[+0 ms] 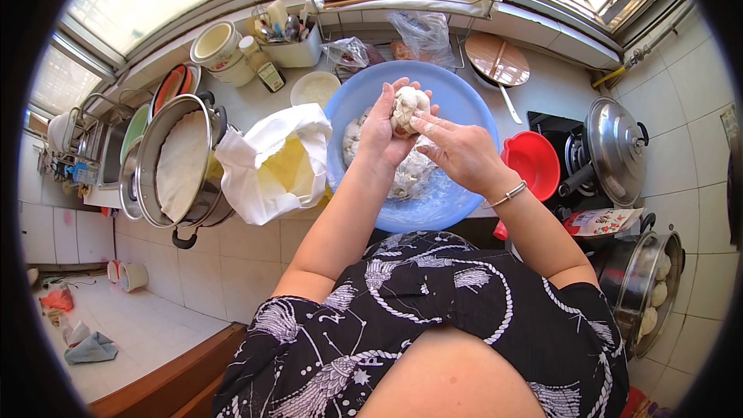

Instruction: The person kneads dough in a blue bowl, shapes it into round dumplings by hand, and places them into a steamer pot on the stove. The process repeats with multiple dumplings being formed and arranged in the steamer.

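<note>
My left hand is palm up above the large blue plastic basin, cupping a lump of pale, sticky dough. My right hand comes in from the right, its floury fingertips pressed against the near right side of that lump and its thumb held apart. Below both hands, more lumpy white dough lies in the basin, partly hidden by my wrists. Dry flour streaks the basin's near inner wall.
An open white flour bag and a steel steamer pot lined with cloth stand left. To the right are a red plastic scoop, a lidded pan on the gas stove, and a steamer holding several buns. A lidded bowl sits behind.
</note>
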The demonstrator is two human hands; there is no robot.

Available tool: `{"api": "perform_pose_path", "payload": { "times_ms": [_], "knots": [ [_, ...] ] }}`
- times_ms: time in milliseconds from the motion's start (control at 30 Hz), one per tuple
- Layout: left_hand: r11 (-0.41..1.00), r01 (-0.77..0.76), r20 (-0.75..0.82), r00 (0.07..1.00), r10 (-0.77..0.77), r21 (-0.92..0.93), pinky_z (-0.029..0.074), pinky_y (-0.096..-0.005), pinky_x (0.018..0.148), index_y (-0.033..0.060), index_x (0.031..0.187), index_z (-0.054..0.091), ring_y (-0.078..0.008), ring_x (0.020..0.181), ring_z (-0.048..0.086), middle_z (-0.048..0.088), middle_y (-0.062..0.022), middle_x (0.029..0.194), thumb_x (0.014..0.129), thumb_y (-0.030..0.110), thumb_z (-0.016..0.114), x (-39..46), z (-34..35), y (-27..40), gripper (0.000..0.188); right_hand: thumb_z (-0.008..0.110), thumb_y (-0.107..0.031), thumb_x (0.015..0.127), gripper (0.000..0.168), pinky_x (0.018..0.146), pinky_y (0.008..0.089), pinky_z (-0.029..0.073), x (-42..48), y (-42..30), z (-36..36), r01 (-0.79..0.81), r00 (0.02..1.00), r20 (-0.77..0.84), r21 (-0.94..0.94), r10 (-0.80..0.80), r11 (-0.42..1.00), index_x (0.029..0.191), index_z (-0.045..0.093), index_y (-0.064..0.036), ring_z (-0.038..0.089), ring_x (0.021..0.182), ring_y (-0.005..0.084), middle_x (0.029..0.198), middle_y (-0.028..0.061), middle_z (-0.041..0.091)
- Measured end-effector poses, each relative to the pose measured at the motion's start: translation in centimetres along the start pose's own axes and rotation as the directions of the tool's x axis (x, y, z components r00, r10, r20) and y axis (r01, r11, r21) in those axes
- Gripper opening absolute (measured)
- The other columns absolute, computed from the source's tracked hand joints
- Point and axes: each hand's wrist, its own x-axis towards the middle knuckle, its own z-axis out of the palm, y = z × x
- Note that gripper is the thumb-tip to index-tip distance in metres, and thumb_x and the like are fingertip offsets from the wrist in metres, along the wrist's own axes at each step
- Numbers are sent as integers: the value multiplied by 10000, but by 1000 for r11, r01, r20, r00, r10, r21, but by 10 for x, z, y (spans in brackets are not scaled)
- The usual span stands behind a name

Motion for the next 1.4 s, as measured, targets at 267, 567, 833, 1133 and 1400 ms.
{"api": "perform_pose_path", "payload": {
  "times_ms": [267, 567, 833, 1133, 1400],
  "knots": [
    [994, 70, 1, 998, -70, 84, 502, -535, 862, 27, 1121, 502, -339, 1023, 568, 562, -147, 1082, 906, 258, 550, -6, -1, 2, 318, 595, -223, 844, 247, 614, 396, 526, -2, -9, 5, -46, 984, 168, -54, 55, 997, 1058, 576, -102, 659, 762, 270, 1014, 69, 659],
    [941, 154, 12, 986, -166, 300, 501, -489, 865, 36, 1210, 473, -314, 1009, 572, 564, -139, 1079, 928, 411, 512, -3, -3, 6, 471, 520, -166, 898, 203, 505, 352, 495, 2, 12, 17, -174, 968, 220, 247, 120, 953, 1051, 575, -44, 643, 595, 226, 758, 89, 637],
    [898, -269, 162, 961, 225, 347, 455, -424, 930, 25, 1182, 527, -276, 1098, 540, 574, -102, 1125, 921, 502, 491, -10, 4, -8, 545, 439, -193, 972, 378, 528, 214, 482, 8, 3, 2, -571, 784, 493, 811, 378, 126, 1269, 487, 36, 653, 627, 139, 892, 79, 622],
    [997, 4, -76, 997, -10, -78, 491, -422, 868, 37, 916, 614, -293, 977, 593, 640, -107, 941, 882, 315, 563, 9, -10, -15, 285, 570, -67, 891, 259, 572, 255, 506, 10, 6, -4, -172, 985, 70, 283, 158, 944, 1144, 620, -36, 676, 701, 179, 891, 100, 657],
    [989, 146, -83, 986, -148, -30, 493, -467, 839, 26, 894, 610, -321, 922, 594, 627, -140, 918, 890, 407, 564, -3, 8, -9, 384, 550, -50, 808, 306, 659, 374, 529, -4, 18, 1, -22, 995, 96, 105, 12, 994, 1085, 634, -148, 649, 782, 287, 985, 63, 665]
  ]
}}
